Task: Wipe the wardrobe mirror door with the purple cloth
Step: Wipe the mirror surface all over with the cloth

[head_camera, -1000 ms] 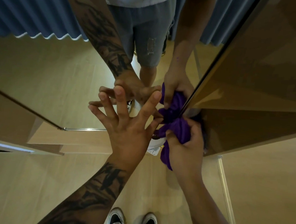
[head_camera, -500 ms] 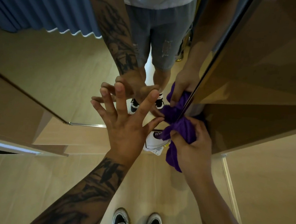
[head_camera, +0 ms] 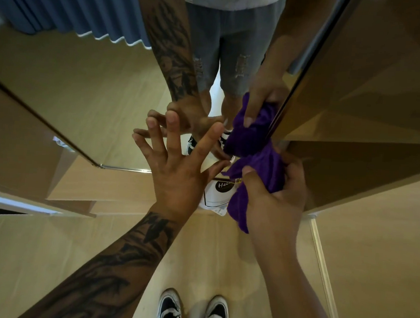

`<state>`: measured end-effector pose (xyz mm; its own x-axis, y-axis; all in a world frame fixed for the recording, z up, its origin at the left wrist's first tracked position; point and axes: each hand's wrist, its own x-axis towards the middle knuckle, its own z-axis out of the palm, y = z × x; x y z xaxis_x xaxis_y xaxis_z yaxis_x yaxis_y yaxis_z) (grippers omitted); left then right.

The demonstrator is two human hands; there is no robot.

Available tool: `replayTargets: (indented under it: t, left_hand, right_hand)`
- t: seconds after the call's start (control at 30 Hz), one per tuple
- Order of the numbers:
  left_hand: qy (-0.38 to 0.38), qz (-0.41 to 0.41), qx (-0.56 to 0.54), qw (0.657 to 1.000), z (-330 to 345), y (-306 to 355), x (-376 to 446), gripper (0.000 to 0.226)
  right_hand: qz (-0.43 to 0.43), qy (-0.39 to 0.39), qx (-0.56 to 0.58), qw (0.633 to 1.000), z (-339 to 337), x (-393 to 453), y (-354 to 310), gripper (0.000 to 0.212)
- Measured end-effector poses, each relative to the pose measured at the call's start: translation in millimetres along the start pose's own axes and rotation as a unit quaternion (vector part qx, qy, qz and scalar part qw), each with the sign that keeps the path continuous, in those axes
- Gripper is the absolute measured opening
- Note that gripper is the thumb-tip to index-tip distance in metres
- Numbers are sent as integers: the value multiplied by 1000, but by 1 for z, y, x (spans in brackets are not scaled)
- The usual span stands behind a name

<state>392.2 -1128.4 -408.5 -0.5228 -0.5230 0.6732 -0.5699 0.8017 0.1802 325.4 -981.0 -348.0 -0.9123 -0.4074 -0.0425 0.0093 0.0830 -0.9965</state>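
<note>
The wardrobe mirror door [head_camera: 89, 95] fills the upper half of the head view and reflects my arms, legs and the floor. My left hand [head_camera: 175, 171] presses flat on the glass with its fingers spread. My right hand [head_camera: 273, 200] grips the bunched purple cloth [head_camera: 260, 169] and holds it against the mirror near the door's right edge, beside a dark vertical frame [head_camera: 307, 73]. A tail of the cloth hangs below my fist. The reflection of the cloth and hand meets them on the glass.
A brown wardrobe panel [head_camera: 370, 125] stands to the right of the mirror. A white pouch with a dark round label [head_camera: 216, 194] lies on the wooden floor at the mirror's foot. My two black and white shoes [head_camera: 193, 311] stand below. Blue curtains [head_camera: 65, 7] show in the reflection.
The view has tilted and shifted a little. My right hand with the cloth has moved slightly along the mirror's right edge. My left hand stays pressed on the glass.
</note>
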Motion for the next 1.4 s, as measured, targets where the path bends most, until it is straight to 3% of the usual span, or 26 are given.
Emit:
replayTargets:
  t: [0.23, 0.33, 0.47, 0.67, 0.77, 0.87, 0.97, 1.13, 1.3, 1.4]
  left_hand:
    - [17, 19, 17, 1000, 5, -4, -1, 100]
    - [7, 20, 2, 1000, 4, -6, -1, 95]
    - [11, 33, -5, 999, 7, -11, -3, 96]
    - [24, 49, 9, 998, 8, -16, -3, 99]
    - [17, 45, 0, 999, 7, -15, -3, 98]
    - [16, 42, 0, 999, 9, -16, -3, 98]
    - [26, 45, 10, 999, 9, -16, -3, 99]
    - [28, 44, 11, 999, 10, -15, -3, 98]
    - [23, 42, 7, 999, 12, -16, -4, 99]
    - [26, 43, 12, 999, 11, -16, -3, 98]
  right_hand:
    - [103, -56, -63, 991, 4, 6, 38, 50]
    - [74, -34, -28, 996, -1, 8, 20, 43]
    - [16, -6, -15, 1000, 0, -5, 15, 51]
    - [99, -45, -86, 990, 7, 2, 37, 52]
    - [59, -13, -30, 998, 2, 3, 17, 43]
    - [27, 6, -8, 1000, 9, -8, 12, 50]
    - [63, -12, -25, 998, 22, -11, 37, 62]
    - [107, -27, -73, 991, 18, 10, 47, 52]
    - [23, 32, -21, 999, 19, -3, 26, 53]
    - [93, 31, -14, 995, 34, -5, 34, 57]
